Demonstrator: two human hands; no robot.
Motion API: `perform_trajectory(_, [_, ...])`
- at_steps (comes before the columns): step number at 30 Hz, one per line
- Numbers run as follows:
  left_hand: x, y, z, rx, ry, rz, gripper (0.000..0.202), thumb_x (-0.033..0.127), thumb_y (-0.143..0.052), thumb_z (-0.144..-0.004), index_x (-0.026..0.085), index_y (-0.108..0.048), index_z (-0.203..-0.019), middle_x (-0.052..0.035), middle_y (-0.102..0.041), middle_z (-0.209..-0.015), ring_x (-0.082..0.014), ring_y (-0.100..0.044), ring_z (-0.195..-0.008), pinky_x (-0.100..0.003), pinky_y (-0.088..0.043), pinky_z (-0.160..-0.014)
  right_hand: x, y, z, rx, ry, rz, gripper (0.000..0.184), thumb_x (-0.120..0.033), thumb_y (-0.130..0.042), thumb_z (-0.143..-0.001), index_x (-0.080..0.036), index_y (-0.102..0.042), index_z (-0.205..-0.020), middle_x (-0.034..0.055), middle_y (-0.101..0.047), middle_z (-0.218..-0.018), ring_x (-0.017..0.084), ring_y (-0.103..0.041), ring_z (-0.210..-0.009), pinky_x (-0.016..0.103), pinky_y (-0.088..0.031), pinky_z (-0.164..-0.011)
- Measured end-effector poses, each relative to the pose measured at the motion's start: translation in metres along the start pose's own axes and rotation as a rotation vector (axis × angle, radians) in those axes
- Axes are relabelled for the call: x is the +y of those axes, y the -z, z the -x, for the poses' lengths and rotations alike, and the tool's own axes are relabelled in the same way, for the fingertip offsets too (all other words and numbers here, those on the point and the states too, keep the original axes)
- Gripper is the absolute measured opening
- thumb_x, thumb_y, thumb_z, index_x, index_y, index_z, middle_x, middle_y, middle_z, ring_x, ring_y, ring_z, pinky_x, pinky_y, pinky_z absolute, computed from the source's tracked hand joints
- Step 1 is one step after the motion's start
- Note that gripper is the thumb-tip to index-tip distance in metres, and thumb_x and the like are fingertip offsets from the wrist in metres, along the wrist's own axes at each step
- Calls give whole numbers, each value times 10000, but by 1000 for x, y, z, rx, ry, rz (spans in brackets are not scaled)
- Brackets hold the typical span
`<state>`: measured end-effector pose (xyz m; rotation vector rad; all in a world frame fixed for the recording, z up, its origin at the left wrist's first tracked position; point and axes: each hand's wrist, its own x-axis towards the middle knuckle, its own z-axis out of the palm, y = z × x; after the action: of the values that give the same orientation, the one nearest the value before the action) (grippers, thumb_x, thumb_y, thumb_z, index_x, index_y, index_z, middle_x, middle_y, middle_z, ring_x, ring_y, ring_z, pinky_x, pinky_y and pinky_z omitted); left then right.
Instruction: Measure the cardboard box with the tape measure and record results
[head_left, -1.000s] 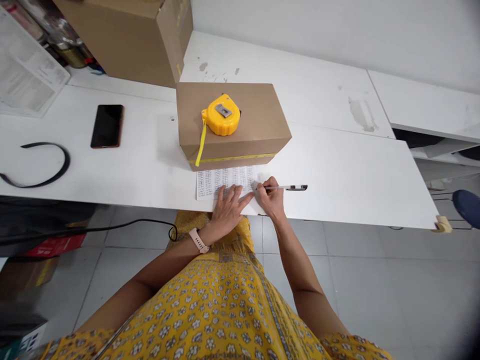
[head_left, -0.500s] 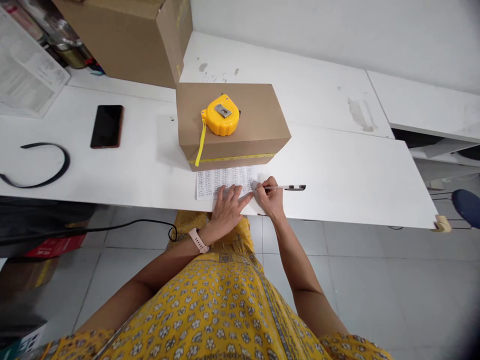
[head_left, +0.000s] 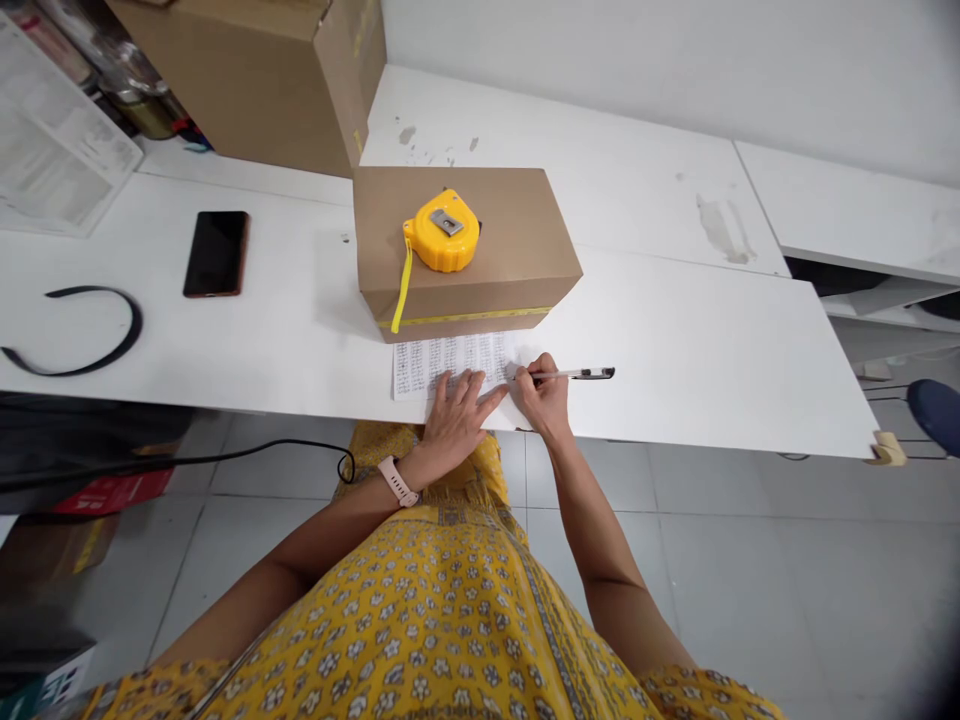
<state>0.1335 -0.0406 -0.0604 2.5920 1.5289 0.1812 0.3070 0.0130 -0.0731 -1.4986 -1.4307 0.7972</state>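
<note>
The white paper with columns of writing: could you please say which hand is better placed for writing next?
Probably the right hand: it holds the slim clear pen, tip near the rightmost column on the white paper. The left hand rests on the paper, holding no pen.

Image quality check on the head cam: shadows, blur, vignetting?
Head view: soft shadow on the white table just left of the smaller cardboard box; tape measure reads crisp; sheet is visible but its writing is too small to read; clutter at upper left looks soft; right-hand corners darken.
</note>
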Motion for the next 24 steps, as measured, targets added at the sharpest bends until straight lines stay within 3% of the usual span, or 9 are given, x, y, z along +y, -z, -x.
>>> perform_trajectory(21, [1,2,0,-2,3,-4,734,241,-726,-849,250,-454,-1531,-191,-439,-1531,-379,-390,-1414,-594,-219,-1194,2,-2,1,6,15,-4,259,-300,-587,-861,-250,-399,-689,-76,-398,-553,113,-373,-519,270,-310,-535])
perform_trajectory(24, [0,1,0,12,1,-3,723,241,-716,-857,254,-452,-1530,-189,-437,-1531,-378,-394,-1413,-596,-218,-1195,3,-3,2,65,27,-15,270,-322,-585,-884,-250,-398,-703,-73,-394,-582,117,-387,-537,269,-323,-547])
